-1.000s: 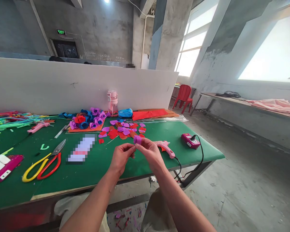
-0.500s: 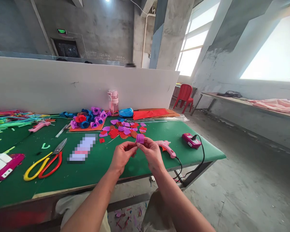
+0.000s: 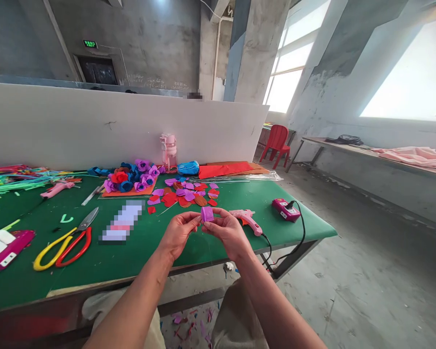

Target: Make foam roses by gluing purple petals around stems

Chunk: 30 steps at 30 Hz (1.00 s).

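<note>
Here, your right hand (image 3: 225,227) pinches a small rolled purple paper piece (image 3: 207,214) above the green-topped bench (image 3: 131,261); your left hand (image 3: 183,230) has thumb and forefinger pressed together beside it. Beyond lie loose red and purple paper petals (image 3: 181,195).

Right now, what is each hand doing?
Left hand: fingers pinched together at the edge of the small purple piece; whether it grips it cannot be told.
Right hand: closed, holding the purple piece.
</note>
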{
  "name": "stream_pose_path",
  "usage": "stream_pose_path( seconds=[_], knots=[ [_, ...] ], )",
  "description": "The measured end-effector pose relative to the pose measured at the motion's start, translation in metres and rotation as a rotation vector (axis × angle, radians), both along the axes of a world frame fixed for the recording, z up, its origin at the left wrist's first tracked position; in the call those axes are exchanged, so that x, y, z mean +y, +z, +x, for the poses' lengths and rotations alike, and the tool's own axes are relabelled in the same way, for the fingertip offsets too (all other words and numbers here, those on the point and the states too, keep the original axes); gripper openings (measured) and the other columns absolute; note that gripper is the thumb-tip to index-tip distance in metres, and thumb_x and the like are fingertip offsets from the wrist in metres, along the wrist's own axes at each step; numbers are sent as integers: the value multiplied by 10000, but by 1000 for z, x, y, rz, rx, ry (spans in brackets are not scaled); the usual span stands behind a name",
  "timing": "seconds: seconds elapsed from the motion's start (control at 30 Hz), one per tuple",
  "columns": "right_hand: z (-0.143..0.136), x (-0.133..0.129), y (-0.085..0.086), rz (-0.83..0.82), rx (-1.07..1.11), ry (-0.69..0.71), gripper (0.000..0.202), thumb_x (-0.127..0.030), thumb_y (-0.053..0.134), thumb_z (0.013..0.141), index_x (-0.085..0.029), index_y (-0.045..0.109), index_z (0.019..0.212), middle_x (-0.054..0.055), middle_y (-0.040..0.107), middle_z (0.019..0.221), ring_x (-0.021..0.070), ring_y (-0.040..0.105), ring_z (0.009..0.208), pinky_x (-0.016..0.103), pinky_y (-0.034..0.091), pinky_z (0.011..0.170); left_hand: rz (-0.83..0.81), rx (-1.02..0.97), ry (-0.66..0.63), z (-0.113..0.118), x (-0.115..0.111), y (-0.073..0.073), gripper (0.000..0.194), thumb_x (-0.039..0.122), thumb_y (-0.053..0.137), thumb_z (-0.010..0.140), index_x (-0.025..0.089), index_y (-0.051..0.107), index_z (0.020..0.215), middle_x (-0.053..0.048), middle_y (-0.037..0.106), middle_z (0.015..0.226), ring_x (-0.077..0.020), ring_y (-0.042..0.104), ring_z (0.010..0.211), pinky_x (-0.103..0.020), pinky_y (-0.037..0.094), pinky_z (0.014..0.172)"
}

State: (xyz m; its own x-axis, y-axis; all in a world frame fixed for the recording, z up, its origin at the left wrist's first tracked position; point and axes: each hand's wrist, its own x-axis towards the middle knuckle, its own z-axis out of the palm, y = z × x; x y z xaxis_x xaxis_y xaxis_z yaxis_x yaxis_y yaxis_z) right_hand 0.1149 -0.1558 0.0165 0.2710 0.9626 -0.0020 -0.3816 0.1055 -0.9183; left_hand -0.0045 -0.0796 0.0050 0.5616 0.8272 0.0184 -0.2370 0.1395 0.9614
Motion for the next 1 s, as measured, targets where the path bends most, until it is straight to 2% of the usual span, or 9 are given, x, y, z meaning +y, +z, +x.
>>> stream_pose_path(
  seconds=[0.3, 0.6, 0.8, 1.0],
  knots=[
    [2, -3, 1, -20, 19, 27, 457, -271, 781, 577, -171, 576, 973, -1, 685, 689, 121, 632, 605, 289, 503, 713, -82, -52, -85, -1, -1, -1, 251, 319, 749, 619, 143, 731, 796, -53, 649, 713, -98, 482, 620, -222, 371, 576],
    [0, -2, 1, -15, 39, 40, 420, -274, 790, 573, -180, 561, 913, -24, 670, 643, 125, 644, 617, 283, 511, 713, -136, -110, -84, 1, -2, 1, 212, 292, 772, 592, 129, 722, 718, -16, 616, 609, -67, 453, 558, -211, 375, 564],
    [-2, -3, 0, -11, 81, 60, 406, -292, 795, 560, -182, 567, 877, -24, 670, 648, 119, 640, 594, 277, 511, 701, -182, -128, -71, 1, -4, 1, 187, 257, 769, 591, 124, 702, 705, -5, 615, 601, -61, 489, 554, -198, 396, 568],
    [-6, -1, -5, 24, 62, 33, 315, -288, 774, 590, -163, 589, 812, 8, 693, 730, 127, 649, 662, 283, 500, 747, -230, -160, -23, 4, -4, 0, 173, 235, 764, 581, 131, 678, 689, -1, 616, 617, -71, 530, 576, -193, 422, 576]
  ],
)
